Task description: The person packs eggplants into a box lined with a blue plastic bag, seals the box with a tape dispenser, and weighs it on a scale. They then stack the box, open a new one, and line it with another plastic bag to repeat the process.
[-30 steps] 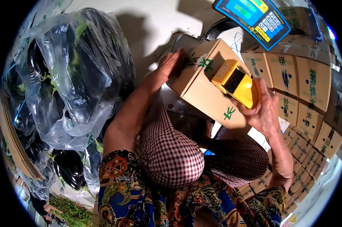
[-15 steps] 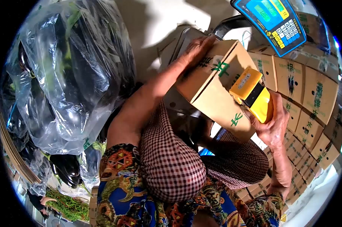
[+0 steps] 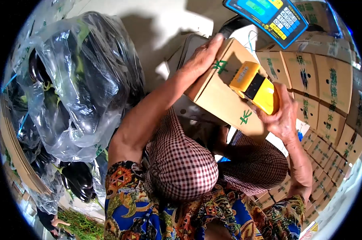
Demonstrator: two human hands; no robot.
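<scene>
A tan cardboard box [image 3: 233, 108] with green printed characters sits tilted in front of me, above my checked-cloth knees. My left hand [image 3: 205, 56] grips its far left edge, the fingers running along the top corner. In my right hand [image 3: 283, 116] is a yellow-and-black hand tool [image 3: 255, 88], its front end against or just over the box's face. I cannot make out the tool's kind or whether it touches the cardboard. Part of the box's left side is hidden by my left hand and forearm.
A scale display [image 3: 269, 20] with a keypad stands beyond the box. Stacked cartons [image 3: 333, 80] fill the right side. On the left are plastic-bagged eggplants [image 3: 81, 88]; loose eggplants [image 3: 77, 180] and green produce [image 3: 83, 226] lie lower. Another person's arm [image 3: 59, 221] shows at lower left.
The yellow tool, right hand and box have shifted slightly left and up in view. My left hand still grips the box edge. The scale display also sits further left as the view shifts.
</scene>
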